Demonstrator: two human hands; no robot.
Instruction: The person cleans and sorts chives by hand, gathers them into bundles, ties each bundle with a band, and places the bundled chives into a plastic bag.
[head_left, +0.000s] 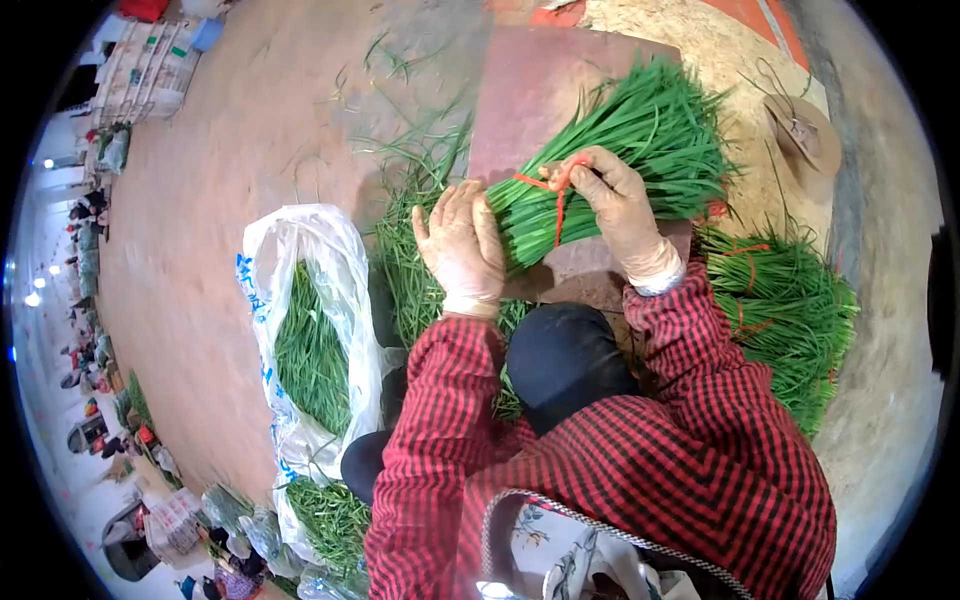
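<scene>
A large bundle of long green stalks (650,140) lies over a reddish board (520,100), with orange-red ties around it. My left hand (463,240), in a pale glove, rests against the bundle's cut end with its fingers apart. My right hand (620,205), gloved too, pinches the orange-red tie (560,205) at the top of the bundle. Loose green stalks (410,260) are heaped beside and below my left hand.
An open clear plastic bag (368,290) of greens stands at the left. More tied bundles (785,310) lie at the right, below a tan hat-like object (810,140). Other people and goods line the far left edge.
</scene>
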